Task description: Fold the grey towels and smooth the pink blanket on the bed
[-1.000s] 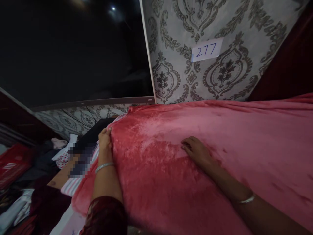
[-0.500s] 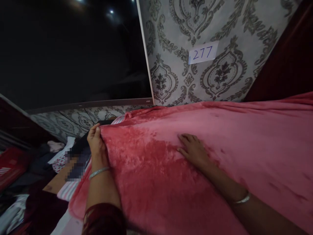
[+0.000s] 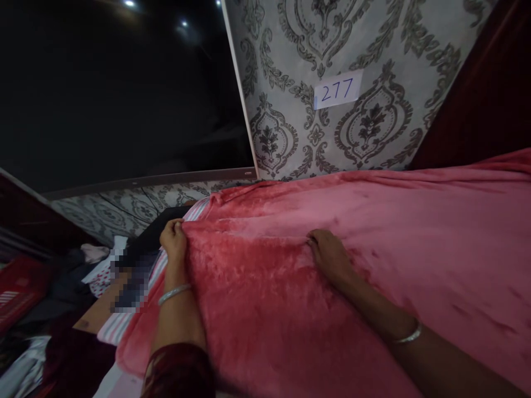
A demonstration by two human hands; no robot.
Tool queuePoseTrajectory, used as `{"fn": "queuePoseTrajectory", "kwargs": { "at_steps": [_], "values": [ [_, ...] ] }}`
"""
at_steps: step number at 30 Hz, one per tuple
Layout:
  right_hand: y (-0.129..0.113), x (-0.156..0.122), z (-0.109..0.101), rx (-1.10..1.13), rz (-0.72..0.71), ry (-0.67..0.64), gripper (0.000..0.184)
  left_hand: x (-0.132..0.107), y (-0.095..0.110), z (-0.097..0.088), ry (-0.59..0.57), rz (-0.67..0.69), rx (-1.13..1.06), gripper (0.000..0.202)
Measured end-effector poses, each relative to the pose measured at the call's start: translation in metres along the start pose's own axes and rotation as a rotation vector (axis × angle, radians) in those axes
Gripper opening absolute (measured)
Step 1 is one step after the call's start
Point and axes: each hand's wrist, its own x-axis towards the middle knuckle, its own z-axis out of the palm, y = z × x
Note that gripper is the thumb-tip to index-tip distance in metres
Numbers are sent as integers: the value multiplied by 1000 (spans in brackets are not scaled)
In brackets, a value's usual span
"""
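Observation:
A pink plush blanket (image 3: 257, 315) spreads across most of the lower view. At its left edge, my left hand (image 3: 173, 239) is closed around the border, fingers curled and thumb on top. My right hand (image 3: 329, 254) pinches the blanket's surface farther right, its fingertips partly hidden in the pile. Between the two hands a straight raised ridge runs through the fabric. A striped cloth (image 3: 196, 210) shows from under the blanket along its left side.
A large dark television (image 3: 124, 94) hangs over the left part. Patterned wallpaper carries a paper marked 277 (image 3: 338, 90). Piled clothes (image 3: 62, 282), a red item (image 3: 20, 287) and a brown board (image 3: 102, 301) lie at the left. A dark red panel (image 3: 477, 99) stands at the right.
My left hand has shifted slightly right with the blanket edge. My right hand's fingers have curled from spread to gripping, and a ridge has formed in the fabric between the hands.

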Motion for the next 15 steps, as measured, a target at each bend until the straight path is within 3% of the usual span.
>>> {"fn": "queuePoseTrajectory", "kwargs": {
  "at_steps": [3, 8, 12, 15],
  "values": [
    [-1, 0, 1, -23, 1, -5, 32, -2, 2, 3, -77, 4, 212, 26],
    [0, 0, -3, -46, -44, -17, 33, -4, 6, 2, -138, 117, 391, 33],
    [0, 0, -5, 2, -103, 41, 31, -9, 16, -2, -128, 245, 417, 31],
    [-2, 0, -6, 23, -120, 75, 32, -10, 25, 1, -206, 339, 385, 24]
  ]
}}
